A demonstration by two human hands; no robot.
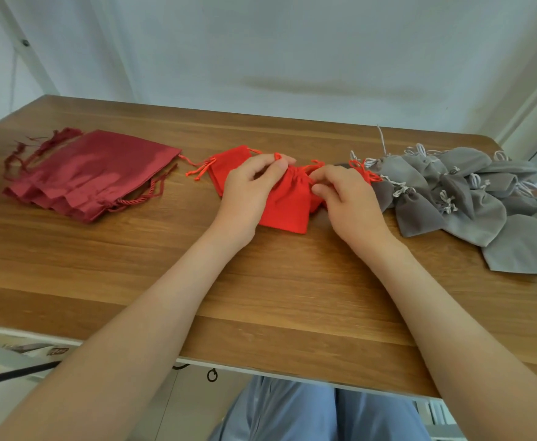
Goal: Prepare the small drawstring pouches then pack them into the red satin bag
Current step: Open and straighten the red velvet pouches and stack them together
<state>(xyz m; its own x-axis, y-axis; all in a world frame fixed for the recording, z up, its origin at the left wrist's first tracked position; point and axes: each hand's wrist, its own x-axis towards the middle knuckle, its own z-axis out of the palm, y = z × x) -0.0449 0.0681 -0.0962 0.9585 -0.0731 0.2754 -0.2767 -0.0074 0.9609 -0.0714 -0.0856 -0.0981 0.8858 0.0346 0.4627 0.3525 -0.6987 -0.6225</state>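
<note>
A small bright red drawstring pouch [287, 208] lies at the middle of the wooden table [197, 281], its mouth gathered. My left hand [251, 189] pinches the pouch's red cord at the left of the mouth. My right hand [343, 198] pinches the cord at the right of the mouth. Another red pouch [229, 162] lies flat just behind and left, partly under the first. A stack of dark red satin bags [92, 176] rests at the left of the table.
A heap of several grey drawstring pouches [470, 202] with pale cords covers the right side of the table up to its right edge. A white wall stands behind the table. My lap shows below the near edge.
</note>
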